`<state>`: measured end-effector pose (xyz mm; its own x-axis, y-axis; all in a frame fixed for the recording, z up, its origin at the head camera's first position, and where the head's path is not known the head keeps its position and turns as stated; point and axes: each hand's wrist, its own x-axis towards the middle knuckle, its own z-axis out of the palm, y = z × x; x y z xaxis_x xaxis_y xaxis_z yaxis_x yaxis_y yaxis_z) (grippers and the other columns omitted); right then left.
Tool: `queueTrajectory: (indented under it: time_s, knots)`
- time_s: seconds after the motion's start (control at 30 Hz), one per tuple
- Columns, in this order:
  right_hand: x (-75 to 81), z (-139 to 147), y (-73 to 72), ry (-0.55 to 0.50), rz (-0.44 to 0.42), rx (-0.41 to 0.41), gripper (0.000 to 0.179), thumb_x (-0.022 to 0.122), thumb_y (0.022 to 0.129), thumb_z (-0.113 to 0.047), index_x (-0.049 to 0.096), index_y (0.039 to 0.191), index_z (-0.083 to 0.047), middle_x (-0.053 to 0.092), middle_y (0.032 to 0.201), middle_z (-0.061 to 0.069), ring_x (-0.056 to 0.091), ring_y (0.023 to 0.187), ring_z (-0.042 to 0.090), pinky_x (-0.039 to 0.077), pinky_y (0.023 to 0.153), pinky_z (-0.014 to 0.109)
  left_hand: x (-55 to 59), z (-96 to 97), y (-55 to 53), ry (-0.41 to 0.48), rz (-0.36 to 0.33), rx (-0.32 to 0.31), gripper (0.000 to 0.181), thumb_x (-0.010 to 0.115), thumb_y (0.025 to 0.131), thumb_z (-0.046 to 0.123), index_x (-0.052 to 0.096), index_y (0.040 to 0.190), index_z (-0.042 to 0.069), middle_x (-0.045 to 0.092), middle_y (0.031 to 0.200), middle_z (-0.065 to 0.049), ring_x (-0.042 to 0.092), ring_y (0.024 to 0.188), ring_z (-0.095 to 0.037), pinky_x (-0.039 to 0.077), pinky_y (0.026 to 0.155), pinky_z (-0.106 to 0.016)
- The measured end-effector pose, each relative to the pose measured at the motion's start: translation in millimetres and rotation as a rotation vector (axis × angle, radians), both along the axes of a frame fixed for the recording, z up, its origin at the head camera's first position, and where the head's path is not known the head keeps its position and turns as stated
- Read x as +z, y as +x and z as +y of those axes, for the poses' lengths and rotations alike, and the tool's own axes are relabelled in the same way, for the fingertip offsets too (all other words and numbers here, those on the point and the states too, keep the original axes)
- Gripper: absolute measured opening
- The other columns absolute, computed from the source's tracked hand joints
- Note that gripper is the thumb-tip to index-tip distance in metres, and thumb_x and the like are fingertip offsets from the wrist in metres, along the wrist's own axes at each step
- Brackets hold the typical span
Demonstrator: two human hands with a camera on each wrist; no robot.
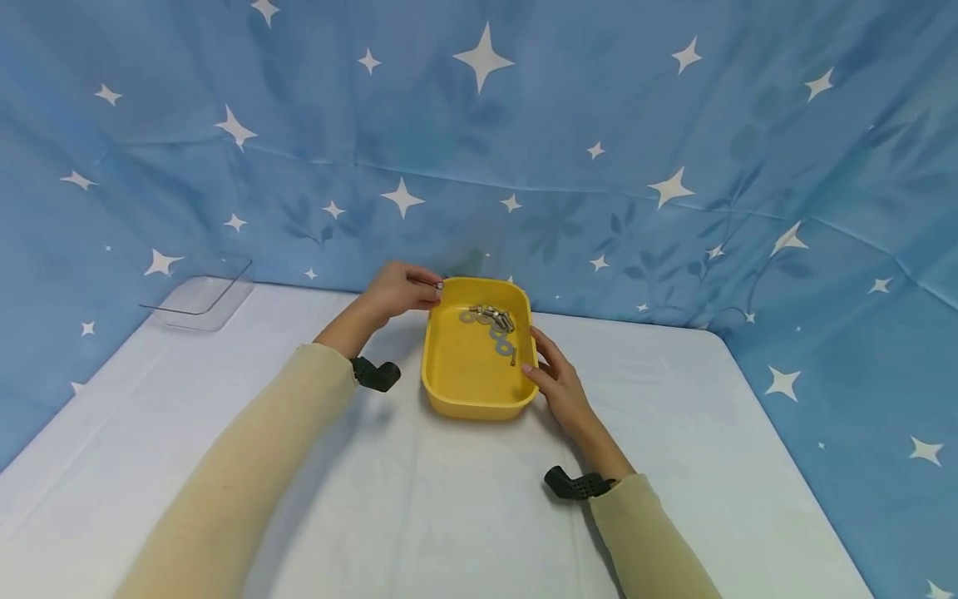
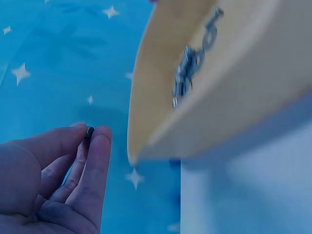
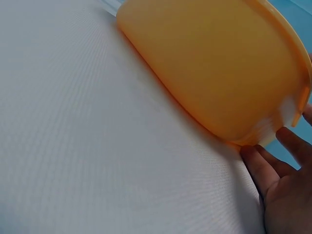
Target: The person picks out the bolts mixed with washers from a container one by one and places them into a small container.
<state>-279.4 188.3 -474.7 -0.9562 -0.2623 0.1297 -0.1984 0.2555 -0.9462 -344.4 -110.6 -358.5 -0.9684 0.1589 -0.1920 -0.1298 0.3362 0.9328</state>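
My left hand (image 1: 397, 293) pinches a small part (image 2: 89, 131), likely hard and slippery; my right hand (image 1: 563, 389) grips the tray (image 1: 464, 366) to its left, probably light, stiff, best held by its rim.

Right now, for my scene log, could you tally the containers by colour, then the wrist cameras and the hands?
Yellow container: 1
Clear container: 1
Wrist cameras: 2
Left hand and right hand: 2
Total: 6
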Motion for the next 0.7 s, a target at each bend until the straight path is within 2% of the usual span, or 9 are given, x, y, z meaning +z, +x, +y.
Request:
queueTrajectory:
  time_s: [0.2, 0.37, 0.53, 0.7]
  knots:
    - [0.1, 0.7, -0.8, -0.002, -0.030, -0.012, 0.065, 0.058, 0.102, -0.028, 0.029, 0.160, -0.032, 0.029, 0.167, 0.006, 0.041, 0.147, 0.040, 0.040, 0.117, 0.058, 1.2, -25.1, -1.1, -0.089, 0.009, 0.027, 0.037, 0.063, 0.100, 0.010, 0.061, 0.135, -0.001, 0.064, 0.130, -0.018, 0.069, 0.116, -0.029, 0.059, 0.097, -0.033]
    - [-1.0, 0.7, 1.1, -0.002, -0.039, -0.022, 0.063, 0.057, 0.103, -0.026, 0.030, 0.160, -0.031, 0.030, 0.167, 0.005, 0.040, 0.148, 0.039, 0.040, 0.118, 0.057, -7.5, -46.3, 3.2, -0.106, -0.016, 0.043, 0.040, 0.062, 0.101, 0.011, 0.058, 0.138, -0.001, 0.062, 0.135, -0.020, 0.068, 0.116, -0.027, 0.056, 0.103, -0.037]
    - [2.8, 0.1, -0.7, -0.001, -0.027, -0.014, 0.062, 0.057, 0.103, -0.028, 0.031, 0.159, -0.031, 0.030, 0.167, 0.004, 0.040, 0.148, 0.038, 0.041, 0.116, 0.057, -12.0, -74.1, 9.7, -0.108, -0.018, 0.080, 0.042, 0.061, 0.101, 0.012, 0.055, 0.140, -0.003, 0.058, 0.141, -0.022, 0.071, 0.096, -0.008, 0.053, 0.107, -0.041]
    - [2.2, 1.8, 0.5, -0.006, -0.051, -0.024, 0.062, 0.057, 0.103, -0.027, 0.031, 0.159, -0.033, 0.029, 0.167, 0.003, 0.039, 0.149, 0.037, 0.042, 0.116, 0.057, -8.7, -103.4, 14.2, -0.156, -0.003, 0.077, 0.046, 0.060, 0.102, 0.016, 0.052, 0.143, -0.005, 0.054, 0.144, -0.024, 0.067, 0.084, 0.005, 0.059, 0.095, -0.025]
